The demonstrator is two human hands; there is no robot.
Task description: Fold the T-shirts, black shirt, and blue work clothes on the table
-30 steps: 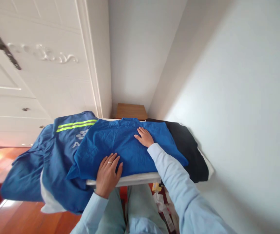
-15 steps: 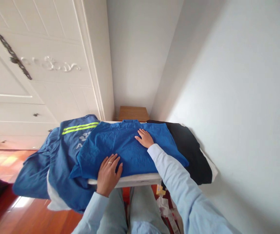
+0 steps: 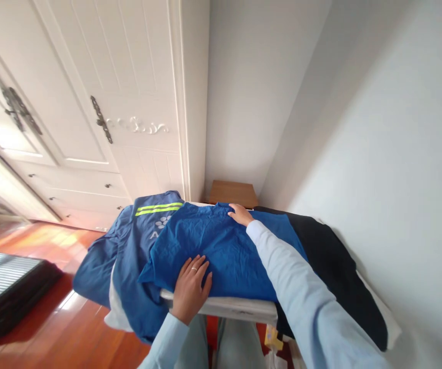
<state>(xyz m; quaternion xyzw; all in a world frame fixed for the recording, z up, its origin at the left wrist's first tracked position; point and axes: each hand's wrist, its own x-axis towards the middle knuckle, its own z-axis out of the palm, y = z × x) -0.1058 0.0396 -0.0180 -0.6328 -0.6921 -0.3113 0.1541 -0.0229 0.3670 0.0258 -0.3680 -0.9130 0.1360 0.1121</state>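
A bright blue garment [image 3: 224, 256], lightly creased, lies spread over a narrow white board [image 3: 240, 308]. My left hand [image 3: 192, 287], with a ring on one finger, rests flat on its near left part, fingers stretched out. At the garment's far edge is my right hand [image 3: 241, 214], its thumb and finger apart and touching the cloth; its other fingers are hard to make out. A darker blue garment [image 3: 128, 266] with yellow-green stripes and white print hangs over the board's left end. Black cloth [image 3: 324, 251] covers the right end.
A white wardrobe [image 3: 147, 97] with dark metal handles stands at the left, a pale wall [image 3: 390, 128] at the right. Behind the board is a brown wooden box-like piece [image 3: 233, 192]. A black case [image 3: 9, 292] lies on the reddish wooden floor [image 3: 90, 333].
My right hand has moved from the middle of the blue garment to its far edge. My left hand stays flat on the cloth. The view has turned left, bringing more wardrobe and the black case into sight.
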